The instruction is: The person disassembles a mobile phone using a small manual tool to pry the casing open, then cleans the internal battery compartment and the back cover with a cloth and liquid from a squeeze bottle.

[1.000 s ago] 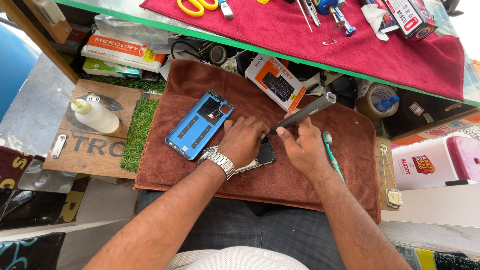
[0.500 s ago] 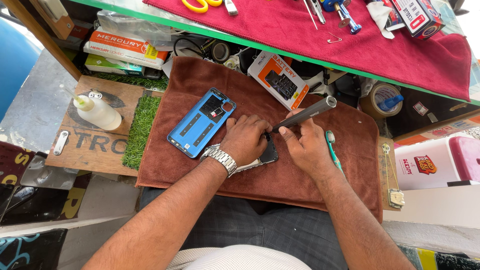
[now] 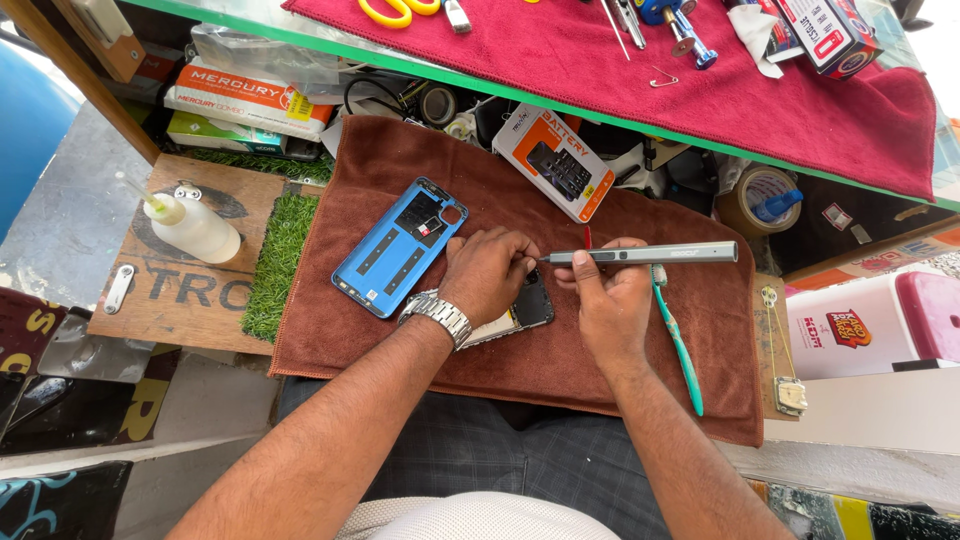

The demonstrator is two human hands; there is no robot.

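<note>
I see the left hand (image 3: 487,272) pressed flat-curled over the opened phone (image 3: 520,312) at frame centre, fingers closed down on its body; only the phone's lower right end shows. The right hand (image 3: 605,300) is closed around a grey pen-type electric screwdriver (image 3: 645,255), held nearly level, tip pointing left toward the left hand's fingertips.

Risks, as I judge them:
- The driver tip stands just beside the left fingers; a slip could jab them or scratch the exposed phone interior.
- Any loosened screw could vanish into the brown towel (image 3: 400,160) pile.
- The blue back cover (image 3: 400,247) lies touching the left hand's upper-left side; a sideways shift could push it.

Clearance:
- The teal toothbrush (image 3: 678,345) lies just right of the right wrist.
- The towel's lower edge hangs over the lap, near the phone.
- Open towel lies to the lower left; the battery box (image 3: 555,165) crowds the upper side.
</note>
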